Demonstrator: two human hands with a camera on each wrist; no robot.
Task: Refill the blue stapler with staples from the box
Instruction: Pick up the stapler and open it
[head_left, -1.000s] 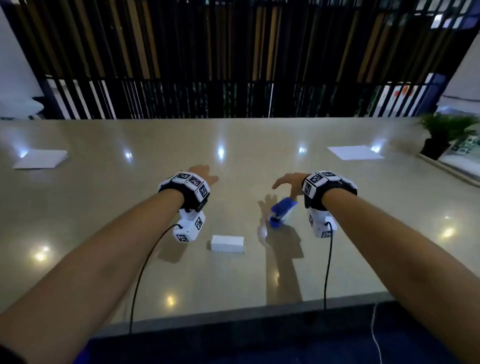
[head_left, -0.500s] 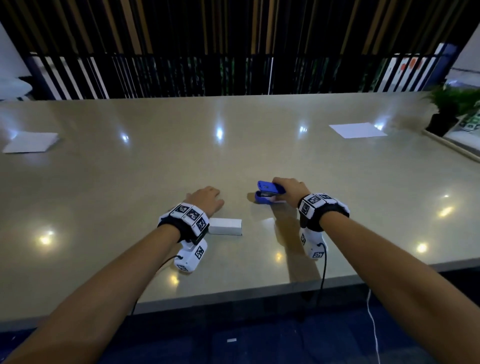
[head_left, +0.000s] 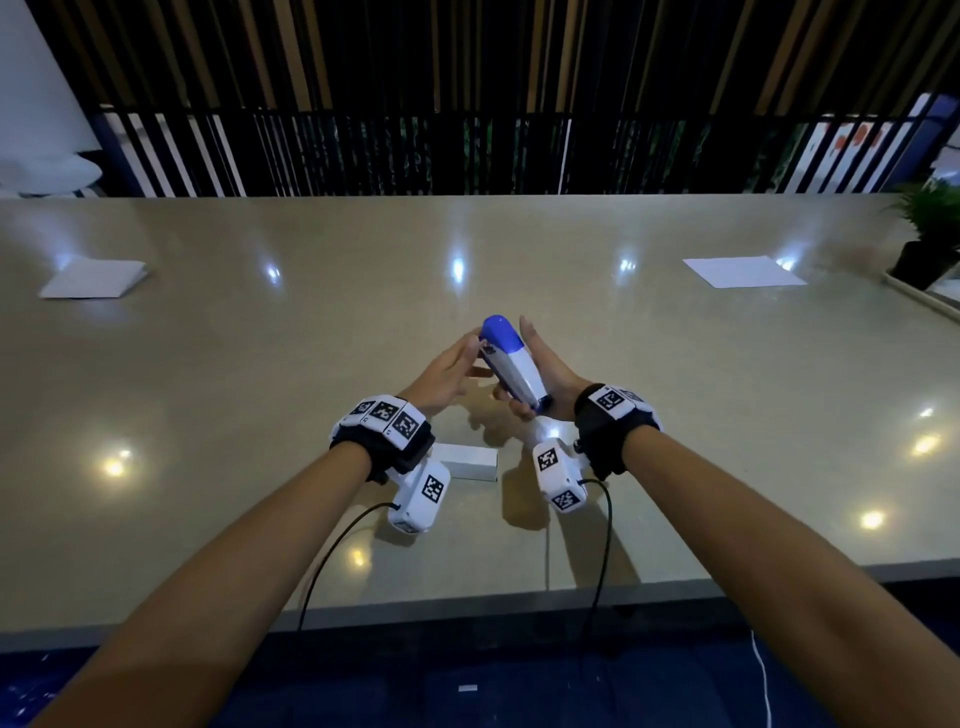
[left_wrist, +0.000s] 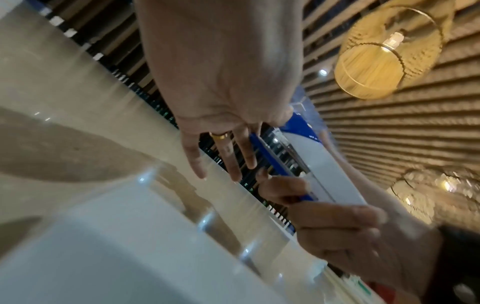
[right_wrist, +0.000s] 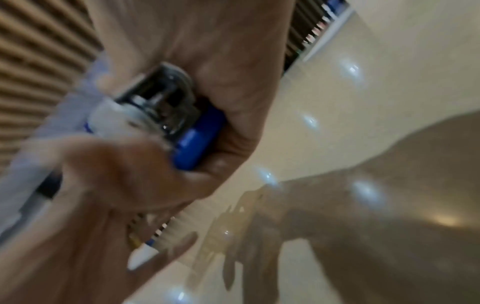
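The blue-and-white stapler (head_left: 511, 364) is held up above the beige table (head_left: 260, 415), its blue nose pointing away from me. My right hand (head_left: 550, 382) grips its rear end, fingers and thumb curled round the hinge (right_wrist: 192, 135). My left hand (head_left: 444, 374) is beside it on the left, fingers straight and spread (left_wrist: 221, 156), their tips touching the stapler's front side. The stapler (left_wrist: 324, 164) looks closed. The white staple box (head_left: 470, 461) lies shut on the table below my left wrist, untouched.
Two white paper sheets lie far off, one at the left (head_left: 93, 278) and one at the right (head_left: 743, 271). A potted plant (head_left: 930, 234) stands at the right edge. Cables hang from both wrists over the table's near edge (head_left: 467, 608).
My right hand has lifted the stapler off the table and turned it nose-away. My left hand left the table beside the box and rose to the stapler's side.
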